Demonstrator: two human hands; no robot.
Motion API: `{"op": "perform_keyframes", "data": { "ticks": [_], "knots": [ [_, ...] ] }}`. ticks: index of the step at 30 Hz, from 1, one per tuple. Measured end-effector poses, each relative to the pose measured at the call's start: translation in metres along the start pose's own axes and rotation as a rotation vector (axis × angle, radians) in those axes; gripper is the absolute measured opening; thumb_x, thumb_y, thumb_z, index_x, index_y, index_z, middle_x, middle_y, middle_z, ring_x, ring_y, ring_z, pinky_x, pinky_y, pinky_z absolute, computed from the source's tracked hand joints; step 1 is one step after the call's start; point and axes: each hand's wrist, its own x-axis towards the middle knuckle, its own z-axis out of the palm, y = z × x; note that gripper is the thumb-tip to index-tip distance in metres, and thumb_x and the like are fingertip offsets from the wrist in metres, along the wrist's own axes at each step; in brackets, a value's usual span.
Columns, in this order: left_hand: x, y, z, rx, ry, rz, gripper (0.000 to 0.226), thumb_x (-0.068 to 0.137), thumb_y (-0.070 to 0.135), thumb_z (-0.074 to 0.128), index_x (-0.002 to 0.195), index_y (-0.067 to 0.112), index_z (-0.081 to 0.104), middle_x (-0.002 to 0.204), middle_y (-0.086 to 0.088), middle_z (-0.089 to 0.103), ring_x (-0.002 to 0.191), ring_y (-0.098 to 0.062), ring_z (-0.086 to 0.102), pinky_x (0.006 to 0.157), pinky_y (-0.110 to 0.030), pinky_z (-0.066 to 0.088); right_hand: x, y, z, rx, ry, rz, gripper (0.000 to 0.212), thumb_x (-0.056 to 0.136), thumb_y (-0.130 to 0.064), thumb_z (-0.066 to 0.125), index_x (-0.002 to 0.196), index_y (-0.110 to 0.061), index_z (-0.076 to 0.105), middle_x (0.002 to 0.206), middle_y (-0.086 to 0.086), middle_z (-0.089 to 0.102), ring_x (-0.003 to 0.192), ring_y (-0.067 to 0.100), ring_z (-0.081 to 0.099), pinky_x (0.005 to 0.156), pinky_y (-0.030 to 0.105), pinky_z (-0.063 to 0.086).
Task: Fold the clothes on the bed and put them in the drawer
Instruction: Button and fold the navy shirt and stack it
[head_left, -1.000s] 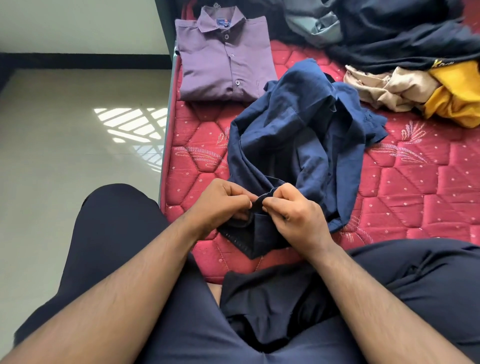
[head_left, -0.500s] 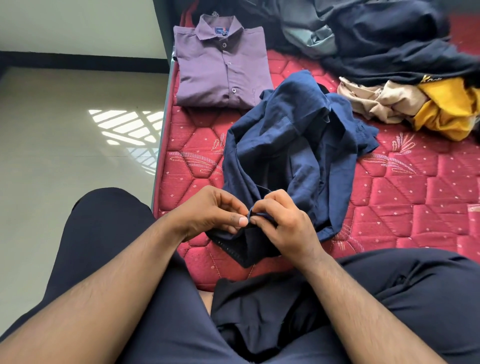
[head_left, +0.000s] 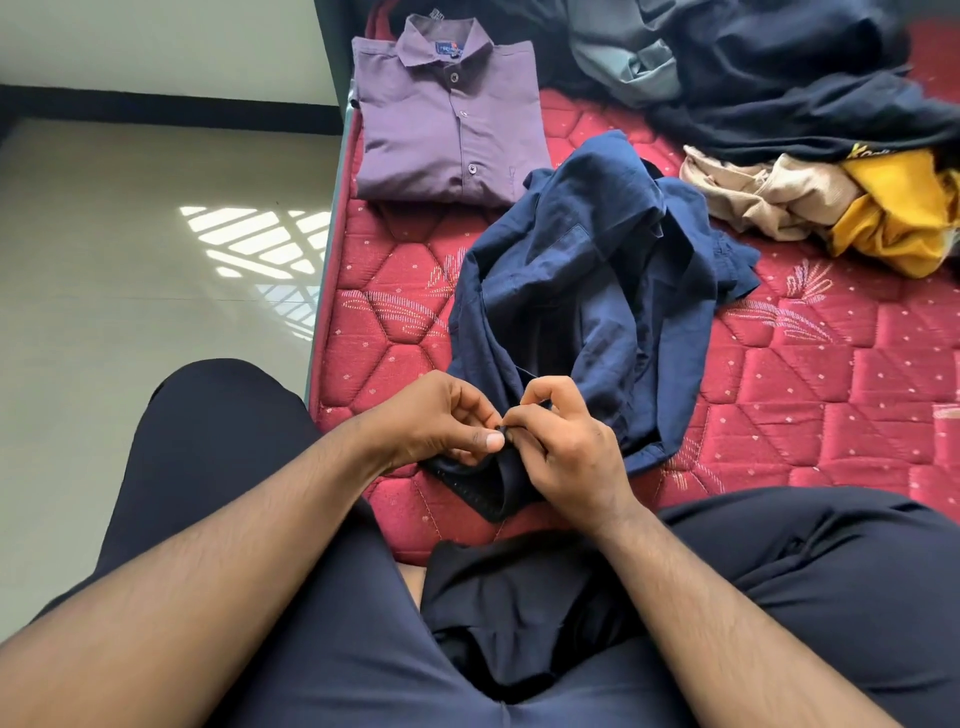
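Observation:
A crumpled navy blue shirt (head_left: 587, 291) lies in the middle of the red quilted mattress (head_left: 810, 395). My left hand (head_left: 441, 421) and my right hand (head_left: 566, 447) meet at its near edge, and both pinch the dark fabric at one small spot between thumb and fingers. A purple button shirt (head_left: 447, 119) lies neatly folded at the mattress's far left corner. Unfolded clothes sit along the far right: a beige garment (head_left: 769, 197), a yellow one (head_left: 898, 213), dark ones (head_left: 810, 88) and a grey one (head_left: 623, 57). No drawer is in view.
I sit on the bed's near edge, my legs in dark trousers (head_left: 218, 467) filling the lower frame. A pale tiled floor (head_left: 130, 291) with a patch of sunlight lies to the left of the bed. A dark skirting runs along the far wall.
My hands shifted slightly left and closer together on the navy shirt's edge, fingers working the same spot. The shirt's bulk settled a little; the view tilted down.

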Motion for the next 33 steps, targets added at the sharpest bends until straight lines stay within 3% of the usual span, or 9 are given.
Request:
{"op": "perform_keyframes", "data": {
  "ticks": [7, 12, 16, 20, 23, 26, 28, 31, 33],
  "knots": [
    [-0.004, -0.003, 0.004, 0.158, 0.038, 0.098, 0.015, 0.09, 0.008, 0.07, 0.1, -0.001, 0.075, 0.072, -0.009, 0.06, 0.061, -0.007, 0.049, 0.057, -0.017, 0.043, 0.001, -0.001, -0.002, 0.036, 0.008, 0.084, 0.008, 0.087, -0.023, 0.061, 0.089, -0.018, 0.067, 0.101, -0.012, 0.053, 0.071, 0.008, 0.06, 0.049, 0.033, 0.053],
    [-0.006, 0.001, 0.009, 0.213, 0.029, 0.151, 0.015, 0.097, 0.01, 0.061, 0.105, 0.004, 0.072, 0.066, 0.012, 0.059, 0.062, 0.002, 0.048, 0.062, -0.015, 0.037, 0.006, 0.001, -0.001, 0.022, -0.014, 0.056, 0.01, 0.09, -0.026, 0.055, 0.094, -0.02, 0.061, 0.097, -0.012, 0.056, 0.076, 0.009, 0.061, 0.051, 0.037, 0.054],
    [-0.005, 0.0, 0.008, 0.331, 0.174, 0.2, 0.024, 0.078, 0.03, 0.068, 0.095, 0.016, 0.075, 0.076, -0.009, 0.07, 0.068, -0.006, 0.056, 0.066, -0.033, 0.046, 0.013, 0.007, -0.01, 0.101, -0.051, 0.14, 0.029, 0.082, -0.029, 0.072, 0.101, -0.028, 0.051, 0.103, -0.019, 0.045, 0.086, 0.003, 0.053, 0.058, 0.032, 0.055],
    [-0.007, -0.002, 0.0, 0.614, 0.258, 0.266, 0.029, 0.064, 0.037, 0.056, 0.076, 0.016, 0.072, 0.059, 0.004, 0.06, 0.055, -0.002, 0.05, 0.056, -0.028, 0.041, 0.017, 0.012, -0.024, 0.102, -0.319, 0.233, 0.044, 0.075, -0.041, 0.08, 0.102, -0.035, 0.046, 0.097, -0.016, 0.052, 0.087, 0.005, 0.055, 0.074, 0.032, 0.051],
    [-0.008, 0.002, -0.012, 0.811, 0.52, 0.348, 0.034, 0.061, 0.045, 0.048, 0.071, 0.017, 0.065, 0.063, 0.007, 0.054, 0.063, -0.012, 0.052, 0.06, -0.034, 0.046, 0.022, 0.022, -0.032, -0.218, -0.548, 0.272, 0.036, 0.08, -0.035, 0.073, 0.106, -0.028, 0.049, 0.103, -0.008, 0.06, 0.1, 0.02, 0.058, 0.078, 0.038, 0.049],
    [-0.01, 0.007, -0.019, 0.789, 0.759, 0.4, 0.024, 0.066, 0.036, 0.052, 0.072, 0.015, 0.061, 0.07, 0.005, 0.055, 0.069, -0.021, 0.053, 0.063, -0.035, 0.044, 0.024, 0.035, -0.037, -0.435, -0.323, 0.207, 0.02, 0.081, -0.019, 0.066, 0.099, -0.02, 0.059, 0.097, 0.002, 0.064, 0.096, 0.031, 0.061, 0.073, 0.042, 0.049],
    [-0.008, 0.017, -0.015, 0.634, 0.863, 0.389, 0.018, 0.068, 0.029, 0.053, 0.072, 0.013, 0.061, 0.073, 0.002, 0.059, 0.07, -0.02, 0.054, 0.065, -0.033, 0.043, 0.026, 0.04, -0.041, -0.332, -0.121, 0.238, 0.018, 0.076, -0.012, 0.065, 0.093, -0.016, 0.066, 0.091, 0.003, 0.066, 0.086, 0.032, 0.064, 0.069, 0.043, 0.051],
    [0.01, 0.046, 0.001, 0.245, 0.776, 0.352, 0.01, 0.07, 0.026, 0.049, 0.065, 0.019, 0.055, 0.065, 0.005, 0.055, 0.063, -0.01, 0.046, 0.062, -0.026, 0.038, 0.046, 0.049, -0.062, 0.018, 0.132, 0.456, 0.019, 0.079, -0.004, 0.067, 0.093, -0.015, 0.073, 0.093, 0.002, 0.071, 0.086, 0.02, 0.066, 0.079, 0.029, 0.049],
    [0.025, 0.084, 0.017, 0.019, 0.665, 0.345, 0.009, 0.068, 0.024, 0.047, 0.06, 0.022, 0.048, 0.061, 0.007, 0.046, 0.062, -0.01, 0.038, 0.06, -0.032, 0.034, 0.071, 0.054, -0.096, 0.037, 0.217, 0.516, 0.022, 0.079, 0.0, 0.067, 0.092, -0.015, 0.075, 0.091, 0.004, 0.073, 0.086, 0.021, 0.067, 0.08, 0.027, 0.049]
  ]
}}
